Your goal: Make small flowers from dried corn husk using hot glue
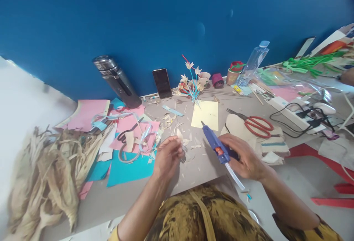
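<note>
Glue gun [216, 143] is held in the right hand [245, 156], whose fingers are wrapped around its handle; its trigger is hidden, so I cannot tell if it is pressed. From its back end comes a clear glue stick [235, 177], with a good length left. The nozzle points to the yellow paper [205, 114], but whether it touches the paper I cannot tell.

The left hand [169, 156] is nearly closed, with its fingertips pinched together, and a small pale petal [179, 134] shows between them. This hand is well apart from the nozzle.

About progress, I judge that the work is partly done. Behind the yellow paper, near the wall, stand pale flowers [195, 82] on blue stems; at least 3 have clear open petals, the lower ones are too crowded to count. The petal in the left hand seems not yet joined to anything. Many loose pale scraps [190, 143] lie on the table [193, 174], and a large heap of dry husks [55, 178] remains at the left, so material is not finished.
</note>
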Available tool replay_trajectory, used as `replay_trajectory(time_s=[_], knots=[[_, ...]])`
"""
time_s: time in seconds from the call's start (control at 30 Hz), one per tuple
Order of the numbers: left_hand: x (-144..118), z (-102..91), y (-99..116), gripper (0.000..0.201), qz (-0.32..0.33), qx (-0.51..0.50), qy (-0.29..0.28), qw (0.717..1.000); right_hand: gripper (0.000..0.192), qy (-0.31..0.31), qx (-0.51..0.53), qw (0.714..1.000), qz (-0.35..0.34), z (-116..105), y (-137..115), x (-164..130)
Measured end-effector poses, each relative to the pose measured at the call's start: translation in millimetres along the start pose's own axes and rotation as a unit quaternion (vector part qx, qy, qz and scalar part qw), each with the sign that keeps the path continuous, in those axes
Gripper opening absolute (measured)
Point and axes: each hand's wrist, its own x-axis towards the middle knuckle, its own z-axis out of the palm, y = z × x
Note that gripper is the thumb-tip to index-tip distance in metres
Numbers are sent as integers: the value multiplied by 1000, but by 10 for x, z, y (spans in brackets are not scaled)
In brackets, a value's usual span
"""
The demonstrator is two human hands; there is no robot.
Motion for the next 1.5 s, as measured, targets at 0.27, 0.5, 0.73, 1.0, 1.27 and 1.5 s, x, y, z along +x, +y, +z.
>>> replay_trajectory(time_s=[0.27,0.5,0.73,1.0,1.27,1.5], knots=[[89,90,-79,22,18,35,25,999,17,-12,-5,999,-42,106,-150,41],[66,177,-99,19,4,41,9,999,16,-27,13,998,-61,105,-78,65],[59,171,-127,18,-7,31,-19,999,15,-25,8,998,-53,111,-71,51],[49,166,-128,19,-17,15,-29,999,17,-36,8,998,-42,106,-69,10],[37,161,-129,21,-29,3,-34,999,20,-57,-3,998,-34,102,-67,-12],[42,157,-125,23,-33,-3,-32,999,25,-47,-3,998,-39,100,-66,-17]])
